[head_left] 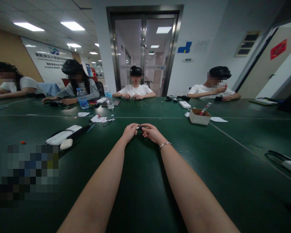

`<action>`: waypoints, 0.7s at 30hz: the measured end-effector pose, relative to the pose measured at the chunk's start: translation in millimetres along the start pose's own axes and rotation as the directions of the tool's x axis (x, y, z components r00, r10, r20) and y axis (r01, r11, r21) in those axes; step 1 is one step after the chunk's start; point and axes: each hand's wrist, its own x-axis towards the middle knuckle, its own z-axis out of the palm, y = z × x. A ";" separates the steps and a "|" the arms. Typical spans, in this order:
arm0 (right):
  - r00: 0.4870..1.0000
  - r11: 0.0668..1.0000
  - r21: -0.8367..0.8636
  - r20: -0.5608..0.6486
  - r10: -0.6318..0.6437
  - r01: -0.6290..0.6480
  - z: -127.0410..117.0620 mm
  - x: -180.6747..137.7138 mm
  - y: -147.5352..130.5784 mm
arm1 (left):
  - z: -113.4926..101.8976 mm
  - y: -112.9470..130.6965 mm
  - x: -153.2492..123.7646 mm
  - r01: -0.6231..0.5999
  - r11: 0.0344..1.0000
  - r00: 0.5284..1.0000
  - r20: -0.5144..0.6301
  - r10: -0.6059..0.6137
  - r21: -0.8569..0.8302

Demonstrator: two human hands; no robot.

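Observation:
My left hand (130, 132) and my right hand (152, 132) meet just above the green tabletop, in the middle of the view. Between their fingertips is a small dark object (140, 127) with a bright silvery end, perhaps a USB stick; it is too small to be sure. The left fingers are closed in a pinch at the silvery end. Closed round the dark end are the fingers of my right hand, which has a silver bangle (165, 146) at its wrist. Much of the object is hidden by the fingers.
On the green table (145, 174) lie a white device (64, 135) to the left, scraps of paper (102, 119) and a small cardboard box (200, 117). Two water bottles (109, 98) stand farther back. Several people sit around the far side.

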 end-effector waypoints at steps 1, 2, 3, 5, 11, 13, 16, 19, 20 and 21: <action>1.000 1.000 0.000 -0.003 -0.004 0.004 -0.1 -0.1 0.0 | 0.0 -0.4 0.0 -0.010 1.000 1.000 -0.023 0.011 0.011; 1.000 1.000 0.000 -0.005 -0.006 0.006 -0.2 -0.1 0.1 | 0.0 -0.7 -0.1 -0.021 0.999 0.999 -0.048 0.022 0.025; 1.000 1.000 -0.002 -0.008 -0.006 0.006 -0.2 0.0 0.2 | -0.1 -1.0 -0.2 -0.028 0.999 0.997 -0.071 0.030 0.039; 1.000 1.000 -0.010 -0.009 -0.006 0.006 -0.2 0.3 0.8 | 0.0 -1.3 -0.5 -0.030 0.998 0.995 -0.088 0.036 0.061; 1.000 1.000 0.003 -0.023 -0.020 0.020 0.0 2.2 2.5 | 1.1 -2.8 -0.4 0.002 1.000 0.999 -0.039 -0.001 0.030; 1.000 1.000 0.001 -0.016 -0.025 0.025 -0.2 2.7 3.0 | 1.2 -3.9 0.0 -0.003 1.000 1.000 -0.013 0.004 0.028; 0.999 1.000 0.003 -0.012 -0.031 0.031 -0.6 3.2 3.7 | 0.9 -6.2 0.6 -0.027 0.999 1.000 0.000 0.027 0.041; 0.999 0.999 0.014 -0.016 -0.037 0.038 -1.1 2.8 4.2 | 0.3 -9.2 1.2 -0.035 0.998 0.999 -0.008 0.035 0.053; 0.999 0.999 0.017 -0.014 -0.038 0.039 -1.2 2.4 4.4 | 0.0 -10.4 1.4 -0.035 0.998 0.999 -0.009 0.035 0.057; 0.999 0.999 0.020 -0.012 -0.039 0.039 -1.4 2.0 4.5 | -0.3 -11.7 1.6 -0.034 0.998 0.999 -0.010 0.034 0.061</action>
